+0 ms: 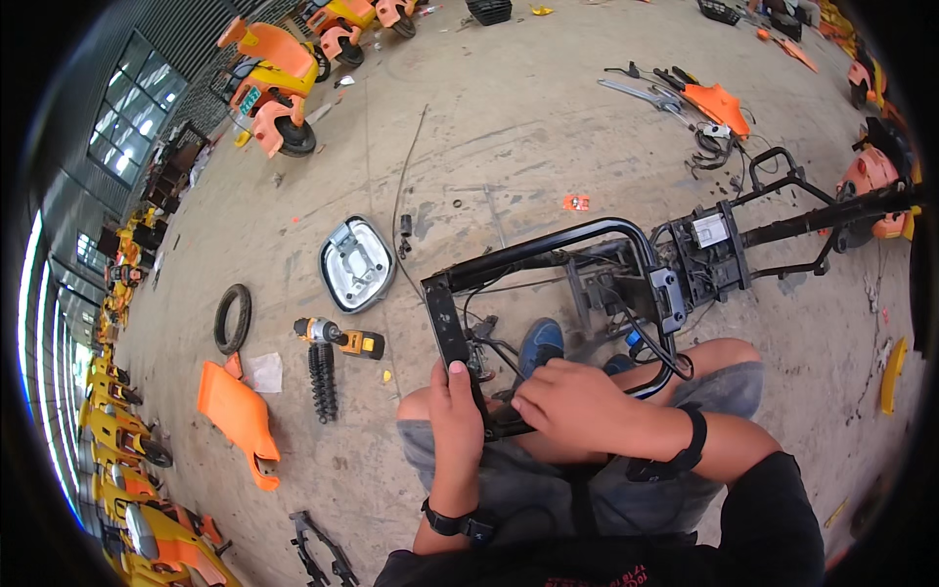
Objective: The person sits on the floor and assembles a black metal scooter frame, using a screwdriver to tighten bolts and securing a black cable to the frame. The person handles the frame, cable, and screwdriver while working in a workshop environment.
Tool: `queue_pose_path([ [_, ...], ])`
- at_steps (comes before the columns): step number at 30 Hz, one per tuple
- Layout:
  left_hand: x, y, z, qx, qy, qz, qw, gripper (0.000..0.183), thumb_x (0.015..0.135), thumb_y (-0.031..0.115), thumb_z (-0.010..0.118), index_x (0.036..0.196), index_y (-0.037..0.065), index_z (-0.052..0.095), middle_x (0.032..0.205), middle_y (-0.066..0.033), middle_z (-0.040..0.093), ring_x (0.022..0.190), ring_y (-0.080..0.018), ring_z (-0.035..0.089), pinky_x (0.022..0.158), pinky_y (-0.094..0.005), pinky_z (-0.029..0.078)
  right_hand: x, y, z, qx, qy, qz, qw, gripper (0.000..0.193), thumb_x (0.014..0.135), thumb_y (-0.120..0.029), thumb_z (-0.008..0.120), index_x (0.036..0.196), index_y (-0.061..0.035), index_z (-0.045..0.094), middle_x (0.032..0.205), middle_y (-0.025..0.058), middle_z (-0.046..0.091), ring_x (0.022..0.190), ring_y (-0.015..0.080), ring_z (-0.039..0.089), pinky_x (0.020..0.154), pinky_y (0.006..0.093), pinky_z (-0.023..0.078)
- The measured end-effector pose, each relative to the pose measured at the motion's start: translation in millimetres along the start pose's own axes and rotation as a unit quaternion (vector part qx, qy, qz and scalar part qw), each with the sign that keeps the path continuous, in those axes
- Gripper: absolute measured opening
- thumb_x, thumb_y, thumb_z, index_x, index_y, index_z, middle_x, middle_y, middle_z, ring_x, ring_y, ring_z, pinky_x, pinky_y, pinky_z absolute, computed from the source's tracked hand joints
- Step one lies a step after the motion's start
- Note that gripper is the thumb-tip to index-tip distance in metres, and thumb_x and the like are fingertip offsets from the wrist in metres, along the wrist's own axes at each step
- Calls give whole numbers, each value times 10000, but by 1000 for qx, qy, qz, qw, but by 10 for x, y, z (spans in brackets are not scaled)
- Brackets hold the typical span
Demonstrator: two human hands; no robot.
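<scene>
A black scooter frame (577, 233) of bent metal tube lies across my lap, with loose cables running through it. My left hand (456, 416) is closed round the flat bar at its left end, thumb up on the bar. Close by, my right hand (577, 406) hovers over the near tube with its fingers curled together; what lies between the fingertips is hidden. A black bracket with a pale label (709, 231) sits farther right on the frame. Below the frame, one blue shoe (541, 344) shows between the tubes.
To the left lie a yellow cordless impact driver (342, 338), a black coil spring (323, 382), an orange panel (238, 416), a tyre (233, 318) and a grey-white shell (357, 264). Dismantled parts (714, 110) lie far right. Yellow and orange scooters (274, 88) stand around.
</scene>
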State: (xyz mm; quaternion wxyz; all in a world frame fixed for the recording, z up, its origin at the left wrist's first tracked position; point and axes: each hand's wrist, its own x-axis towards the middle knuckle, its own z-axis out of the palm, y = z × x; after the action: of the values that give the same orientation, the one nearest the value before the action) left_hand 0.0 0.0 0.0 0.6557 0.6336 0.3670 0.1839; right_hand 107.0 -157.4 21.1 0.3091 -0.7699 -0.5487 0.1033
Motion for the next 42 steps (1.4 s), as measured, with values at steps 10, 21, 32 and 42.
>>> queue_pose_path([
  [10, -29, 99, 58, -12, 7, 28, 1000, 389, 1106, 361, 442, 1263, 18, 538, 968, -87, 683, 686, -128, 631, 595, -244, 525, 527, -90, -506, 203, 178, -11, 963, 237, 975, -271, 624, 973, -34, 644, 756, 176, 698, 707, 399, 674, 622, 485, 518],
  [21, -26, 84, 79, -33, 25, 36, 998, 354, 1102, 323, 444, 1247, 15, 542, 937, -65, 669, 645, -113, 609, 573, -236, 498, 888, -34, -434, 206, 135, -19, 969, 200, 892, -180, 568, 915, 15, 608, 722, 212, 674, 733, 430, 666, 689, 515, 515],
  [32, -29, 99, 77, -28, 20, 29, 999, 354, 1103, 323, 443, 1243, 13, 539, 929, -64, 672, 644, -116, 616, 568, -242, 503, 934, -83, -424, 305, 150, 22, 940, 232, 898, -188, 568, 887, 38, 623, 680, 230, 653, 692, 428, 663, 649, 491, 517],
  [42, 11, 58, 109, -37, 28, 80, 996, 423, 1106, 284, 439, 1373, -39, 493, 1134, -115, 666, 1022, -167, 641, 862, -265, 505, 877, -179, -216, 352, 180, 10, 919, 178, 906, -161, 590, 941, 12, 606, 726, 227, 661, 698, 439, 663, 627, 472, 525],
])
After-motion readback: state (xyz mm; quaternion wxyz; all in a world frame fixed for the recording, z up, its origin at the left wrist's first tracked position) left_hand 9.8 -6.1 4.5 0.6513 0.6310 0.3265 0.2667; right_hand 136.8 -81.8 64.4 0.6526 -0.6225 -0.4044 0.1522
